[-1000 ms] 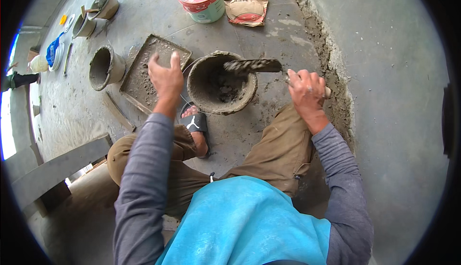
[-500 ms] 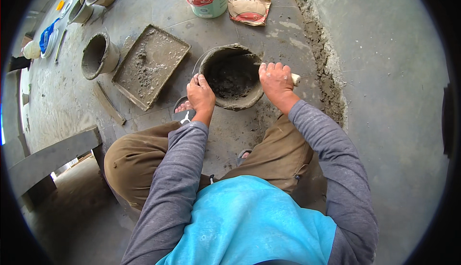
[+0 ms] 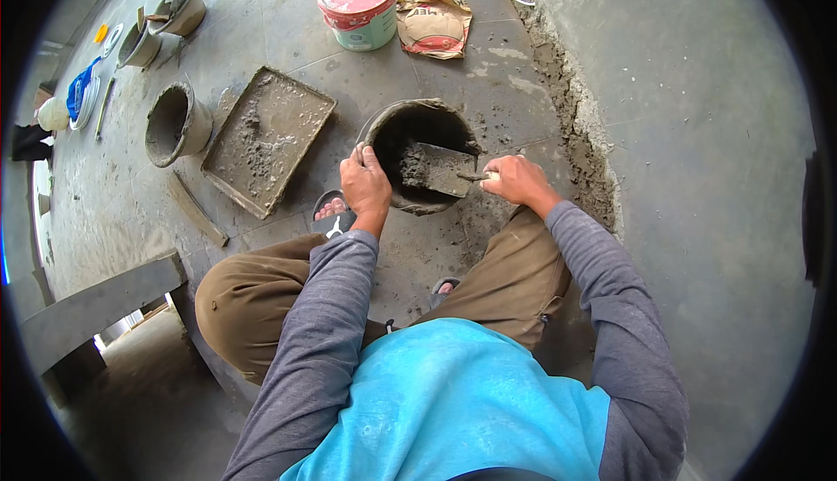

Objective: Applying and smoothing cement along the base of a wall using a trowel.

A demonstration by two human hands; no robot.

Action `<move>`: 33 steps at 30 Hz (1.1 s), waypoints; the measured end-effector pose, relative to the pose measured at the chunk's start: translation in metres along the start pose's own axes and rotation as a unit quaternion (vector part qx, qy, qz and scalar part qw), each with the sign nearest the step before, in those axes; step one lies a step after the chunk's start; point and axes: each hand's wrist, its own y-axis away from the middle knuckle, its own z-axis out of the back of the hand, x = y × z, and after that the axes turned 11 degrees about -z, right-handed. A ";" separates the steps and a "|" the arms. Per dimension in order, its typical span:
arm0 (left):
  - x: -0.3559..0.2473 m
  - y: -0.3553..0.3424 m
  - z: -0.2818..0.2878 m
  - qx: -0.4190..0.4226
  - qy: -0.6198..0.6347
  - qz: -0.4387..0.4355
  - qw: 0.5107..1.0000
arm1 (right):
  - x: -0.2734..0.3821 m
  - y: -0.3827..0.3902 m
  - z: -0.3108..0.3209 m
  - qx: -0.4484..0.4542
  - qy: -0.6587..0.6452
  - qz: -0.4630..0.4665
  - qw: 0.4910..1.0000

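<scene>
My left hand (image 3: 366,180) grips the left rim of a mortar-crusted bucket (image 3: 422,205) between my knees. My right hand (image 3: 514,180) is closed on the handle of a trowel (image 3: 449,176), whose flat blade lies tilted inside the bucket with a lump of wet grey mortar (image 3: 414,163) on it. A shallow mortar-smeared tray (image 3: 305,141) rests on the floor to the left of the bucket. Beside my right knee runs a rough strip of wet mortar (image 3: 575,132) along the floor's edge.
An upright bucket (image 3: 196,124), a flat strip (image 3: 199,209), a red-lidded pail (image 3: 357,32), a crumpled paper bag (image 3: 436,19) and more buckets (image 3: 179,19) stand or lie about the floor. A smooth grey surface (image 3: 697,176) is at right, a concrete ledge (image 3: 113,298) at lower left.
My left hand came down from over the tray onto the bucket rim. My right hand brought the trowel down from above the bucket into it, and the blade now shows inside with mortar on it.
</scene>
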 end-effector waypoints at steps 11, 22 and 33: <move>0.100 -0.025 0.018 0.053 0.067 0.196 0.977 | -0.030 0.050 0.044 -0.083 -0.191 0.047 0.977; -0.036 -0.081 0.083 -0.123 0.053 -0.096 0.986 | -0.218 0.133 -0.018 0.267 -0.609 -0.254 0.702; -0.117 -0.111 0.286 -0.160 0.053 -0.475 0.864 | -0.217 0.164 -0.124 -0.092 -0.184 -0.394 0.896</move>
